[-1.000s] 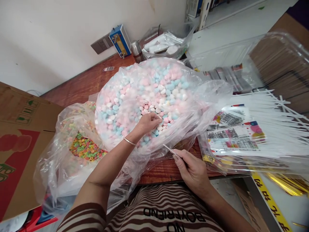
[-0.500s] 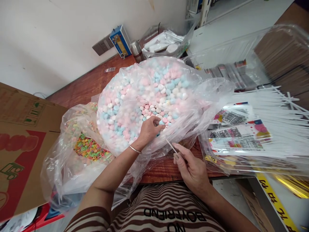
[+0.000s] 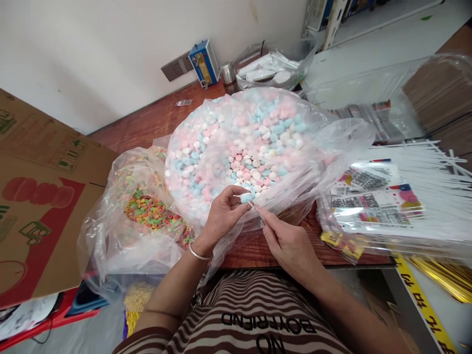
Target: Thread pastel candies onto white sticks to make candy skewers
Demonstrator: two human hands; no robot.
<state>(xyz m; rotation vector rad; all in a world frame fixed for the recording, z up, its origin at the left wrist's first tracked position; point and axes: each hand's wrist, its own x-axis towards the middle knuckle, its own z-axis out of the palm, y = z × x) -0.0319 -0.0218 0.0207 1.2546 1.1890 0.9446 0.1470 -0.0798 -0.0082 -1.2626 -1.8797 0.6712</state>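
Observation:
A pale blue marshmallow (image 3: 246, 197) is pinched between the thumb and fingers of my left hand (image 3: 225, 214). My right hand (image 3: 289, 243) grips a thin white stick (image 3: 251, 205), its tip at the marshmallow; whether it has gone in I cannot tell. Behind both hands lies a big clear plastic bag of pink, white and blue marshmallows (image 3: 254, 167), open at the front. To its left, a second clear bag holds colourful ring-shaped pieces (image 3: 149, 210).
Many white sticks (image 3: 438, 196) and printed packets (image 3: 376, 206) lie in a clear tray at the right. A cardboard box (image 3: 44, 196) stands at the left. On the wooden table (image 3: 125, 125), a blue box (image 3: 204, 64) and a metal flask (image 3: 229, 77) stand by the wall.
My left hand has come out of the marshmallow bag with a blue marshmallow. The right hand has brought the stick up to it. The view has shifted slightly.

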